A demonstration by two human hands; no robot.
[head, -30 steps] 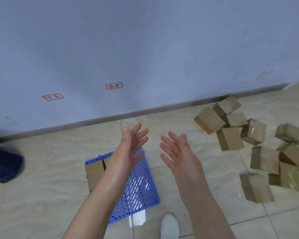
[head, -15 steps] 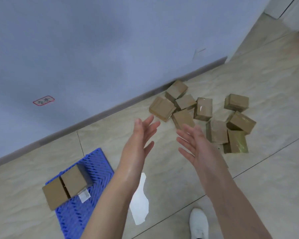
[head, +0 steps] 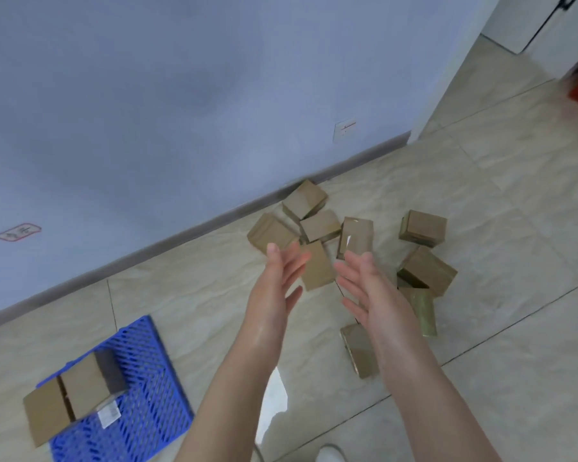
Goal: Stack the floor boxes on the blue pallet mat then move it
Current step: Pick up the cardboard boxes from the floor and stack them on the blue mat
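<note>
Ahead, scattered boxes (head: 422,226) along the wall (head: 181,95), hands (head: 274,291) in front.

Light: soft, diffuse, mid brightness; shadows faint. White glare patch on glossy beige floor tile (head: 274,405), just right of blue plastic lattice pallet mat (head: 154,378). Mat motion-blurred; frame edges soft. Dark skirting strip (head: 181,236) bows (wide-angle distortion).

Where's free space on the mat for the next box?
The mat is bare right of the two boxes overhanging its left edge. The floor between mat and pile is bare. The pile itself is crowded.
</note>
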